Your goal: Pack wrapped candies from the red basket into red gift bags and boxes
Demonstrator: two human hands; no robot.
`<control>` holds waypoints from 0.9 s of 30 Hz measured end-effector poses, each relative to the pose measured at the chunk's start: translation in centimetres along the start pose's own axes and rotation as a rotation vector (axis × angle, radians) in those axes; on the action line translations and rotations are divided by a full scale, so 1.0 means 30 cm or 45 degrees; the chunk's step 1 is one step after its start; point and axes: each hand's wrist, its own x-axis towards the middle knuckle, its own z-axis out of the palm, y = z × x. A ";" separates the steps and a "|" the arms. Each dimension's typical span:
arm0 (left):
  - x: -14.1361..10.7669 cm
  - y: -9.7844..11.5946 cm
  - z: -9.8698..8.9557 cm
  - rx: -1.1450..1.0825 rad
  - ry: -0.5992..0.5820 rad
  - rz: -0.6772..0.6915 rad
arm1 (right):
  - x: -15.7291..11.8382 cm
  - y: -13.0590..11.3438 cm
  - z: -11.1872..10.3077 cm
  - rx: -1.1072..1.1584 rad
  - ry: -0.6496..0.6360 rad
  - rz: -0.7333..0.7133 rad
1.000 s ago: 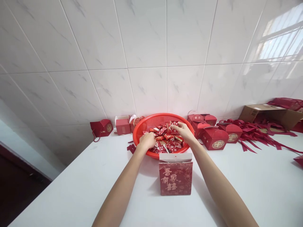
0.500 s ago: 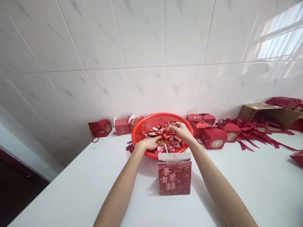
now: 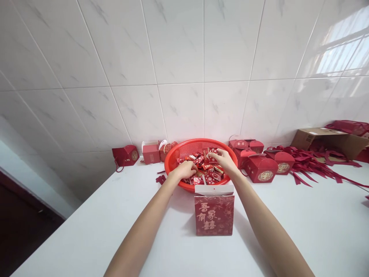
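**Red sweets under both hands**

Red wrapped sweets [image 3: 206,171] fill the red basket [image 3: 184,148] on the white worktop [image 3: 86,231]. Left hand [image 3: 186,169] curls over some, grip unclear; right hand [image 3: 223,159] pinches one. Open gift box [image 3: 213,213] stands just in front.

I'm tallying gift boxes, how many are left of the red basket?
3: a dark red box farthest left, an open box beside it, and one partly hidden behind the basket. More may be hidden.
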 end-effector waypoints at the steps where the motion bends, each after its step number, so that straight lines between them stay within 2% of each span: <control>1: -0.003 0.004 -0.001 -0.029 0.059 0.011 | -0.001 0.000 -0.001 0.009 0.006 0.003; 4: -0.013 0.018 -0.008 -0.141 0.233 0.063 | -0.005 0.001 -0.002 0.041 -0.001 0.040; 8: -0.016 0.015 -0.009 -0.454 0.499 0.192 | -0.009 -0.009 -0.003 0.111 -0.067 0.136; 10: -0.012 0.006 -0.005 -0.570 0.568 0.246 | -0.010 -0.019 -0.003 0.154 -0.105 0.179; 13: -0.008 -0.002 0.001 -0.636 0.566 0.273 | -0.012 -0.035 -0.007 0.213 -0.155 0.220; 19: -0.014 0.005 -0.002 -0.632 0.436 0.304 | -0.023 -0.052 -0.011 0.290 -0.224 0.236; 22: -0.014 0.009 -0.003 -0.662 0.439 0.308 | -0.023 -0.048 -0.011 0.304 -0.222 0.234; 25: -0.008 0.004 -0.002 -0.665 0.474 0.239 | -0.016 -0.040 -0.013 0.312 -0.192 0.231; 27: -0.004 -0.002 0.000 -0.558 0.433 0.137 | -0.010 -0.035 -0.014 0.318 -0.166 0.227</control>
